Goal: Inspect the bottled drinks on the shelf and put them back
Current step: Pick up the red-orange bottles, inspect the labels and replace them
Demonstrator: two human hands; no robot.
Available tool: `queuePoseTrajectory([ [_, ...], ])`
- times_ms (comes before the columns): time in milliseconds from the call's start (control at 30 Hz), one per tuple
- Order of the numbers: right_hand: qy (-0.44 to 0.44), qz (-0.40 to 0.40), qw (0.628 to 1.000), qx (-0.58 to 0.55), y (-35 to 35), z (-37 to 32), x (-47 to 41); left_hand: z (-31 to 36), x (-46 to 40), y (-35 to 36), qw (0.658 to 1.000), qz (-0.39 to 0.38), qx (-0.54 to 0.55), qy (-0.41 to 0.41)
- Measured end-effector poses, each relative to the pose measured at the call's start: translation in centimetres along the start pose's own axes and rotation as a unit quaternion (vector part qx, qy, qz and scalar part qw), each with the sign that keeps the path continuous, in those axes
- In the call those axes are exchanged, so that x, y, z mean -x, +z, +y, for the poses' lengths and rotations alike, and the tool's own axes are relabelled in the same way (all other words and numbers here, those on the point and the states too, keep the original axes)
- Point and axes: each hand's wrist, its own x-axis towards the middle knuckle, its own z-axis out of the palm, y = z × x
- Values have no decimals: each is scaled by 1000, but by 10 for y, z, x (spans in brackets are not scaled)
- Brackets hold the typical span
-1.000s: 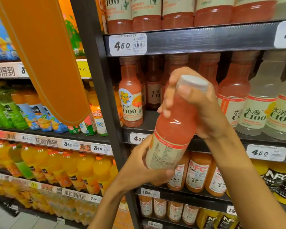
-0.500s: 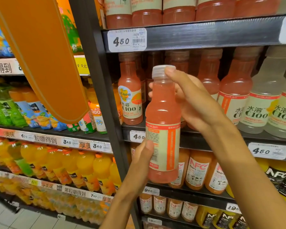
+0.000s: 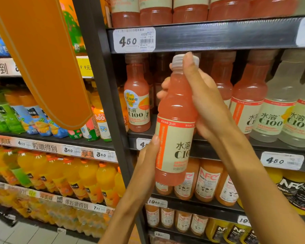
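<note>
I hold a pink C100 bottle point(image 3: 175, 120) with a white cap upright in front of the middle shelf point(image 3: 218, 147). My right hand point(image 3: 201, 101) grips its neck and shoulder from the right, thumb up along the cap. My left hand point(image 3: 149, 155) holds the labelled lower part from the left, thumb on the label's orange stripe. The cream label faces me. Behind it on the shelf stand more pink C100 bottles point(image 3: 136, 95), with a gap where the held one hangs.
Pale C100 bottles point(image 3: 278, 103) fill the shelf's right end. The upper shelf edge point(image 3: 218, 34) sits just above the cap. NFC juice bottles point(image 3: 208, 180) stand below. An orange hanging sign point(image 3: 42, 59) and a black upright post point(image 3: 102, 85) lie to the left.
The bottle went from tilted to upright and has turned, so its front label now faces me. It has risen slightly toward the shelf opening.
</note>
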Motion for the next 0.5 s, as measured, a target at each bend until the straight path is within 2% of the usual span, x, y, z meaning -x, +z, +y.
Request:
queuePoseTrajectory([
  [133, 24, -65, 997, -20, -2, -5, -5, 9, 6, 6, 980, -96, 173, -38],
  [200, 43, -97, 990, -92, 1, -2, -6, 10, 9, 9, 974, -129, 176, -53],
  [267, 52, -106, 983, -137, 1, 1, -6, 10, 9, 9, 984, -106, 134, -55],
  [367, 36, -65, 994, -86, -2, 2, -4, 13, 7, 1, 999, -11, 17, -37],
  [500, 47, 35, 997, -40, 0, 4, -6, 20, 10, 3, 999, -2, 10, -46],
])
